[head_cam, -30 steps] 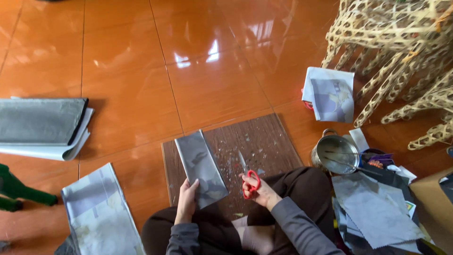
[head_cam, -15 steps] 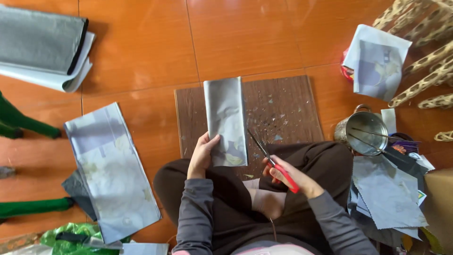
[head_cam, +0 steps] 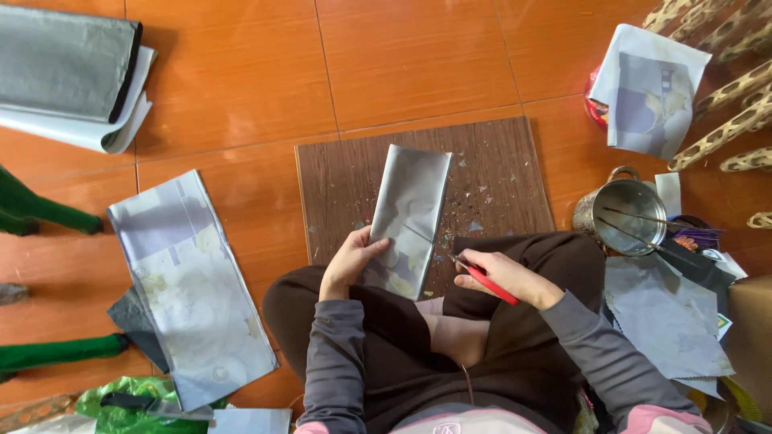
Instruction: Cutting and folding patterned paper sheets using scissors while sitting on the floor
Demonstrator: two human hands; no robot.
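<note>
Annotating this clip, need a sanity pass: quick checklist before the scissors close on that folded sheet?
1. Left hand grips the folded grey sheet at its near left edge: ok.
2. Right hand holds the red-handled scissors, blades laid across the sheet: ok.
3. Left fingers apart from the blades: ok, they lie to the left of the blade tips.
4. Sheet rests over the brown board, far end flat: ok.
5. Blades open or shut: cannot tell, too thin to read.
6. Metal pot at the right, apart from the right elbow: ok.
</note>
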